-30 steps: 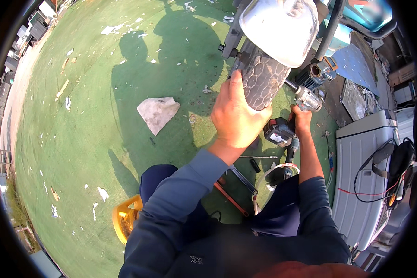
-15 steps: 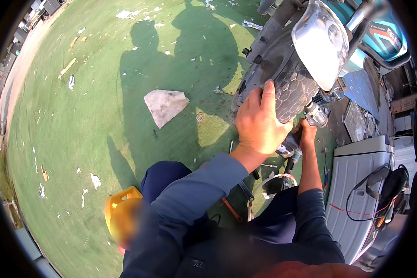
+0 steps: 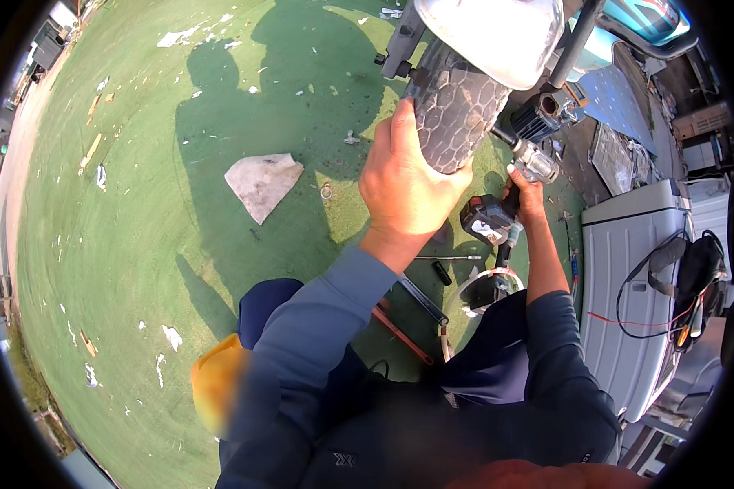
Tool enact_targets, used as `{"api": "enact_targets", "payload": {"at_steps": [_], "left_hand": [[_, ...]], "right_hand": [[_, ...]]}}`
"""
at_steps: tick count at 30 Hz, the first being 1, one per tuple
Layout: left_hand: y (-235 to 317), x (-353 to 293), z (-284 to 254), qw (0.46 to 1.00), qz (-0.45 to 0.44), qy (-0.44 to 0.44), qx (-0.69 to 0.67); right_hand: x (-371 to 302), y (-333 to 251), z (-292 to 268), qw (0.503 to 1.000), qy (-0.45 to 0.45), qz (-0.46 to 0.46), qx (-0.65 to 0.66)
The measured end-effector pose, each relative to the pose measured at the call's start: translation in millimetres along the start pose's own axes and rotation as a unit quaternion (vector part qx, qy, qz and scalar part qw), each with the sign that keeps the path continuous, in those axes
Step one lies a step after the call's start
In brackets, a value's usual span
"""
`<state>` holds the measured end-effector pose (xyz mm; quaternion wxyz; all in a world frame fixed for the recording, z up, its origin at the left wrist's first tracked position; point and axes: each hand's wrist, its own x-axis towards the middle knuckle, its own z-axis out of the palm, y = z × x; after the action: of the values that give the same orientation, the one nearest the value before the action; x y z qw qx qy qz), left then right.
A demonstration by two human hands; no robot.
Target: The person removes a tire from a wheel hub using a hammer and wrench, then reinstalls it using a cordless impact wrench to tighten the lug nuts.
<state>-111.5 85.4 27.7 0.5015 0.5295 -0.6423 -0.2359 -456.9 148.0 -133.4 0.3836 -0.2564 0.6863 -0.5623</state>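
The worn black tire (image 3: 457, 106) with a honeycomb tread stands under a shiny silver fender (image 3: 506, 37) at the top of the view. My left hand (image 3: 412, 183) is wrapped around the tire's near lower end, thumb and fingers on opposite sides. To the right of the wheel, my right hand (image 3: 526, 196) grips a cordless impact wrench (image 3: 537, 163) by its handle. A dark battery (image 3: 485, 218) sits at the tool's base. The wrench's nose extends up-left to the side of the wheel; whether it sits on a fastener is hidden behind the tire.
Between my knees lie a large wrench (image 3: 422, 297), a red-handled tool (image 3: 401, 334) and a thin rod (image 3: 448, 257). A grey cloth (image 3: 265, 186) lies on the green ground, left of the wheel. A grey cabinet (image 3: 632, 277) stands at right, with cables on it.
The tire and fender have swung left and up in the view, my left hand moving with them. The impact wrench, partly covered before, now shows clearly beside the wheel.
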Motion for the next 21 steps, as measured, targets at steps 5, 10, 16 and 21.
{"api": "enact_targets", "payload": {"at_steps": [5, 10, 16, 21], "left_hand": [[-20.1, 6.4, 1.5, 0.999, 0.019, 0.018, -0.026], [-19.1, 7.7, -2.6, 0.998, -0.001, -0.001, -0.063], [-7.5, 1.2, 3.8, 0.995, -0.008, -0.039, -0.088], [-7.5, -1.0, 4.5, 0.997, 0.040, -0.022, -0.067]], "right_hand": [[-21.5, 3.5, -6.2, 0.984, -0.005, 0.010, -0.180], [-46.2, 11.5, 8.8, 0.923, -0.041, 0.038, -0.380], [-63.6, 11.3, 25.8, 0.859, -0.050, -0.031, -0.509], [-62.9, 13.4, 45.7, 0.823, -0.014, -0.040, -0.566]]}}
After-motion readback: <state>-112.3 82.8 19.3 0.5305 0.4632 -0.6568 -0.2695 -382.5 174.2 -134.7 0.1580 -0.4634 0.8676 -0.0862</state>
